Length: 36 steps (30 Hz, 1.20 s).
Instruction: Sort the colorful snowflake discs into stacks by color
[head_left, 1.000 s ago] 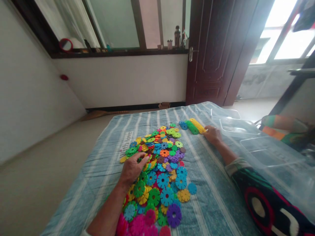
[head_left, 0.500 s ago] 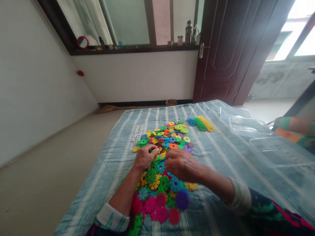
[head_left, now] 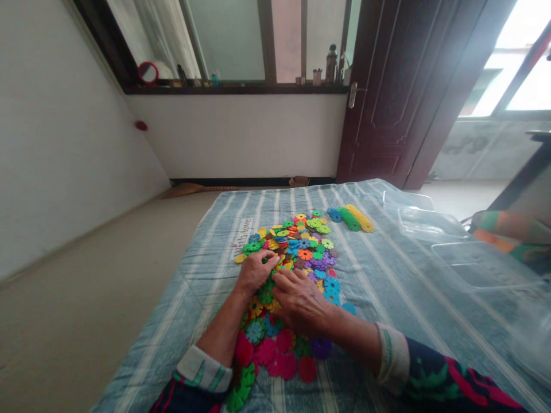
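Note:
A pile of colourful plastic snowflake discs [head_left: 305, 254] with notched rims is spread over the striped bedcover. My left hand [head_left: 256, 271] is over the pile's left side, thumb and fingers pinched on what looks like a yellow snowflake disc [head_left: 279, 260]. Close beside it, my right hand [head_left: 299, 298] is above the middle of the pile, palm down, its fingers curled together. What those fingers hold, if anything, is hidden. Pink discs [head_left: 275, 355] and a long row of green discs [head_left: 241, 389] lie nearer to me.
Beyond the pile lie a blue stack [head_left: 334, 214], a green stack [head_left: 350, 219] and a yellow stack [head_left: 360, 218] of discs. Clear plastic boxes [head_left: 433, 222] stand along the right side of the bedcover [head_left: 387, 275]. A dark red door [head_left: 383, 97] is behind.
My right hand has moved left, up to my left hand, uncovering blue discs on the pile's right side. My left hand stays nearly in place.

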Motion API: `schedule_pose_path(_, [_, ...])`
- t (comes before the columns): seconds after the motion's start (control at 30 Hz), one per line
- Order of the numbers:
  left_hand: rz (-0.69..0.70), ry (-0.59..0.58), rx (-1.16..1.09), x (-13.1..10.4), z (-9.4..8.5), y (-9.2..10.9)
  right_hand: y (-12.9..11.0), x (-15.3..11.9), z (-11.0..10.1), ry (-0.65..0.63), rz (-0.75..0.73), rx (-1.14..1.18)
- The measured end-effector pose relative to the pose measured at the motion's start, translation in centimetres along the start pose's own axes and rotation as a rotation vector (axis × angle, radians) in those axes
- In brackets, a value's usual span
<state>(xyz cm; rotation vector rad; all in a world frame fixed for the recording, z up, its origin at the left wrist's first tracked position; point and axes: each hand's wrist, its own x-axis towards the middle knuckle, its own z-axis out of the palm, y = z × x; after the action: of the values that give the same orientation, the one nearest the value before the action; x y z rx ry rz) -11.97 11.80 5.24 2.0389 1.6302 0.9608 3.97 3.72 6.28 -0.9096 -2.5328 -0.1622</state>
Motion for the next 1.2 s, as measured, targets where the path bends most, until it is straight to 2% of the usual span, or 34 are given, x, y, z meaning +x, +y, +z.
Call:
schedule_pose_path(0.23, [-0.008, 0.012, 0.000, -0.1, -0.1, 0.3, 0.8, -0.7, 0.1, 0.051, 0.092, 0.014])
schedule_pose_path(0.5, [-0.021, 0.008, 0.004, -0.2, 0.0, 0.4, 0.2, -0.4, 0.6, 0.011, 0.107, 0.117])
schedule_pose_path(0.87, [-0.020, -0.007, 0.009, -0.2, -0.2, 0.6, 0.9, 0.0, 1.2, 0.126, -0.027, 0.092])
schedule_pose_path(1.2, [-0.035, 0.013, 0.061, 0.3, -0.4, 0.5, 1.9, 0.5, 0.8, 0.180, 0.015, 0.203])
